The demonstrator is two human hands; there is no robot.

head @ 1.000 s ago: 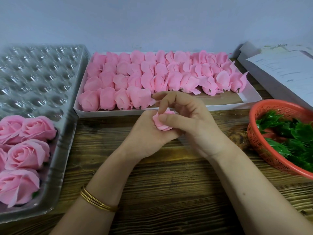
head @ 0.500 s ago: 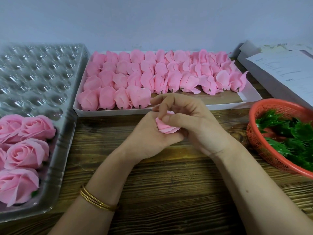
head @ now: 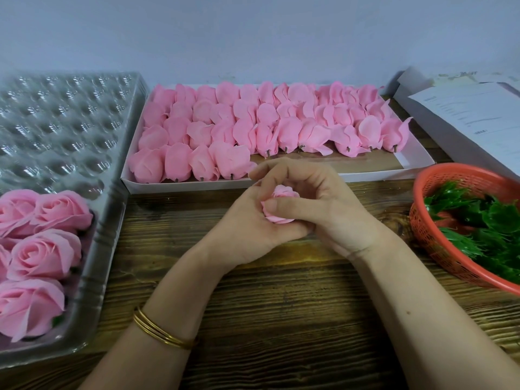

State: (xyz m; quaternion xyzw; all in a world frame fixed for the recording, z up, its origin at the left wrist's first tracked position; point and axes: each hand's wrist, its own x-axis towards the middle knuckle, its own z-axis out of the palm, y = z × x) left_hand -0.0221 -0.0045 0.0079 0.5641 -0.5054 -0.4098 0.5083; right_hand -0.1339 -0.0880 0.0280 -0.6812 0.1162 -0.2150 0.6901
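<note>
A small pink rose head (head: pixel 281 202) sits between both hands above the middle of the wooden table. My left hand (head: pixel 247 229) cups it from below and from the left. My right hand (head: pixel 318 204) curls over it, thumb pressed across its front and fingers arched over its top. Most of the flower is hidden by my fingers. Behind my hands a white tray (head: pixel 413 161) holds several rows of unopened pink flower heads (head: pixel 253 128) with short stems.
At the left, a clear plastic blister tray (head: pixel 56 125) of round cells holds several opened pink roses (head: pixel 45 249) at its near end. A red mesh basket (head: pixel 433 237) of green leaves (head: pixel 486 229) stands at the right. Papers (head: pixel 472 114) lie at the back right.
The flower has turned in my hands and more of its top shows. My right thumb has slid across its front. Both hands stay in the same place.
</note>
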